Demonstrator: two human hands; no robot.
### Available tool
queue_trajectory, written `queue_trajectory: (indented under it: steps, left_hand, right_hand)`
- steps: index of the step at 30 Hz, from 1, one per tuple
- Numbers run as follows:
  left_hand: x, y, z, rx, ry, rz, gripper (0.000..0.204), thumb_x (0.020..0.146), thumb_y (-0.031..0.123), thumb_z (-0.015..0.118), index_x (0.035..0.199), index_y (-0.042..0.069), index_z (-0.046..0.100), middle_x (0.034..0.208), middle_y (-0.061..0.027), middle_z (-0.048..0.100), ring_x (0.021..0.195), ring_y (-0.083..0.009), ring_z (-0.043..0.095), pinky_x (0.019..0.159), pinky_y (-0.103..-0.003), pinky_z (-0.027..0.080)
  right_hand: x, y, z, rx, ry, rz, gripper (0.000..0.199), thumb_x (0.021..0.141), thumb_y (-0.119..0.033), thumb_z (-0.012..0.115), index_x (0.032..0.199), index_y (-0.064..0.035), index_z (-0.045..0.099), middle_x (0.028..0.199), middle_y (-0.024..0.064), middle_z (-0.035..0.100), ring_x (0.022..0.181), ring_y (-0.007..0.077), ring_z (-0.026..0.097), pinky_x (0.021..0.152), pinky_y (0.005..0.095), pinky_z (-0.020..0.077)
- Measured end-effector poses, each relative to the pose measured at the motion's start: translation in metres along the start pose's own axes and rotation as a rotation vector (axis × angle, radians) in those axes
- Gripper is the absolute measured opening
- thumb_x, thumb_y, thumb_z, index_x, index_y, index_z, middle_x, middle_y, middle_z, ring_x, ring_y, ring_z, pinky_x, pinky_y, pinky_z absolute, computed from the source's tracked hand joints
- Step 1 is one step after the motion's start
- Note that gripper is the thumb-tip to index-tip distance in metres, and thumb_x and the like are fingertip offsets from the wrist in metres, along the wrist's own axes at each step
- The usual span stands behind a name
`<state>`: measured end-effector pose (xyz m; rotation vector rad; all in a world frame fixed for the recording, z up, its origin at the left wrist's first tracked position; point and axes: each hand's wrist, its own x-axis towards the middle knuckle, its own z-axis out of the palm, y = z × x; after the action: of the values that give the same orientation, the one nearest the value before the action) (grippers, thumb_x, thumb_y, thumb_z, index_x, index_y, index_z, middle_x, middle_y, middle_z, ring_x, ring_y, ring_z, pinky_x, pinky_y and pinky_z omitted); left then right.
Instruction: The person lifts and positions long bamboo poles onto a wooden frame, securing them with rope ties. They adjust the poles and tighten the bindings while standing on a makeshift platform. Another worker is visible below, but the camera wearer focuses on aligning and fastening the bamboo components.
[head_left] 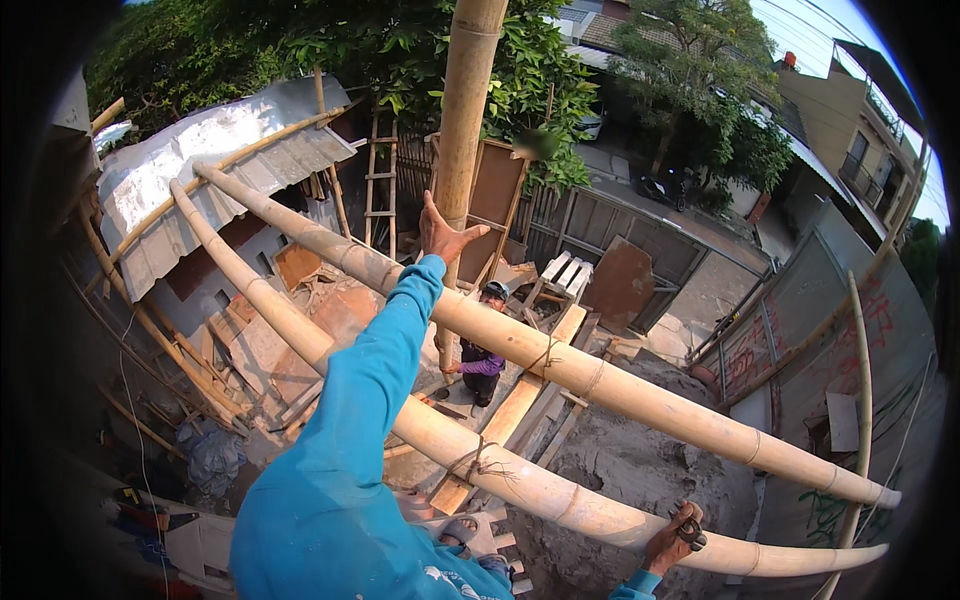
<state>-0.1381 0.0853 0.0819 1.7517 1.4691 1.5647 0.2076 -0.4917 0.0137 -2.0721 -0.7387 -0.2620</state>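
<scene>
Bamboo post point(472, 70), top cut off at upper centre; left hand point(447, 236) against it, arm point(365, 370) stretched up, fingers spread. Right hand point(668, 545), lower right, grips dark tool point(691, 532), shape unclear, over slanting pole point(590, 510).

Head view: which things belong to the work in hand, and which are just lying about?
In use: upright bamboo pole, at the left hand; dark tool in the right hand, kind unclear; lower slanting pole; upper slanting pole.

Apparently lying about: leaning brown board; crumpled grey sheet.
</scene>
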Motion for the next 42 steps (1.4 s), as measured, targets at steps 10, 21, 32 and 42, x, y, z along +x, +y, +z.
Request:
queue_trajectory:
  steps: [10, 21, 32, 42]
  left_hand:
    - [0.011, 0.064, 0.054, -0.054, 0.27, 0.256, 0.08, 0.063, 0.028, 0.09, 0.127, 0.013, 0.044, 0.117, -0.0144, 0.062, 0.106, -0.0312, 0.064, 0.092, -0.042, 0.052]
    - [-0.09, 0.265, 0.02, -0.206, -0.024, 0.645, 0.064, 0.068, 0.028, 0.089, 0.116, 0.008, 0.052, 0.103, -0.0128, 0.068, 0.089, -0.0262, 0.069, 0.08, -0.038, 0.056]
    - [-0.16, 0.374, 0.023, -0.301, -0.44, 0.966, 0.063, 0.064, 0.022, 0.087, 0.116, 0.008, 0.053, 0.101, -0.0115, 0.065, 0.087, -0.0267, 0.067, 0.078, -0.037, 0.055]
    - [-0.239, 0.395, 0.08, -0.209, -0.893, 1.015, 0.061, 0.061, 0.021, 0.085, 0.112, 0.007, 0.053, 0.101, -0.0139, 0.062, 0.095, -0.0318, 0.065, 0.082, -0.041, 0.053]
  right_hand:
    - [0.003, 0.005, -0.003, -0.025, 0.058, 0.007, 0.023, 0.1, -0.024, 0.05, 0.097, -0.0049, 0.063, 0.081, 0.0139, 0.065, 0.076, 0.0343, 0.062, 0.071, 0.0431, 0.0481]
    - [0.019, -0.008, -0.003, 0.308, 0.297, -0.261, 0.02, 0.103, -0.019, 0.047, 0.1, -0.0031, 0.059, 0.102, 0.0127, 0.067, 0.089, 0.025, 0.062, 0.082, 0.0422, 0.0498]
    - [0.071, -0.184, 0.065, 1.413, -0.267, 0.274, 0.041, 0.092, -0.028, 0.071, 0.122, -0.0016, 0.059, 0.065, -0.0054, 0.046, 0.05, 0.0018, 0.041, 0.042, 0.0189, 0.0329]
    - [0.062, -0.194, 0.144, 1.622, -0.046, 0.401, 0.087, 0.08, -0.025, 0.082, 0.151, -0.0095, 0.032, 0.122, 0.0115, 0.058, 0.067, 0.0071, 0.056, 0.047, 0.0214, 0.0401]
